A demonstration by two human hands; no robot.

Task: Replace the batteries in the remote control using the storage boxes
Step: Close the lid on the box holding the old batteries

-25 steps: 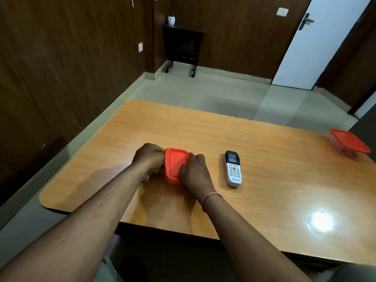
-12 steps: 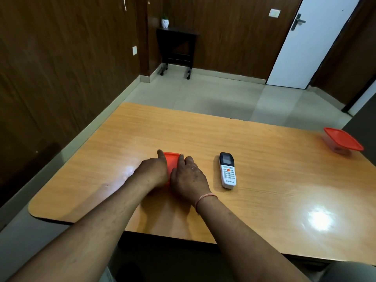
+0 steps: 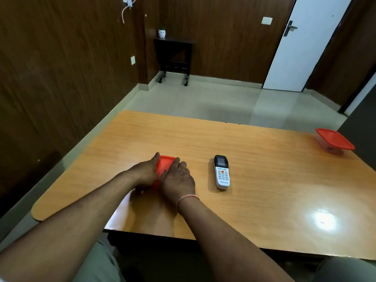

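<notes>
A small storage box with an orange lid (image 3: pixel 165 164) sits on the wooden table (image 3: pixel 264 180), mostly covered by both hands. My left hand (image 3: pixel 145 171) grips its left side, thumb along the far edge. My right hand (image 3: pixel 178 180) lies over its right side with fingers on the lid. A white remote control (image 3: pixel 221 174) with a dark screen lies face up just to the right of my right hand, untouched. A second box with an orange lid (image 3: pixel 333 140) stands closed at the table's far right edge.
The table's front edge runs close to my body. Beyond the table lie a tiled floor, a dark side table (image 3: pixel 174 55) with a small white pot (image 3: pixel 162 33), and a white door (image 3: pixel 305 43).
Both hands have closed in over the orange-lidded box, hiding most of the lid. The camera has tilted up a little. The remote and the far box have stayed put.
</notes>
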